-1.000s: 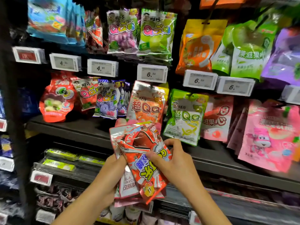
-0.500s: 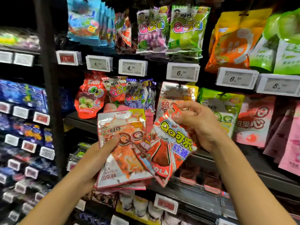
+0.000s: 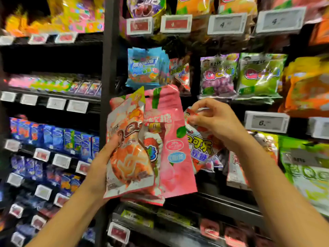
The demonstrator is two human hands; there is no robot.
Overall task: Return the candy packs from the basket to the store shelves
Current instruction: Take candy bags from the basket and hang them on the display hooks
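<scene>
Head view: the left hand grips a fan of candy packs, the pink pack rearmost. The right hand pinches the cola pack by its top corner, before the shelf edge, beside the dark upright post.

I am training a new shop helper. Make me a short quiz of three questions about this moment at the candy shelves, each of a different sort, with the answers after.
1. True or false: the right hand is empty.
2. Which pack does the thumb of the left hand press on? A) the orange and white pack B) the pink pack C) the green pack hanging on the shelf
3. Fill in: the right hand pinches the red cola pack by its ____ edge.

Key: 1. False, it pinches the red cola pack. 2. A; the pink pack lies behind it in the same hand. 3. Top.
</scene>
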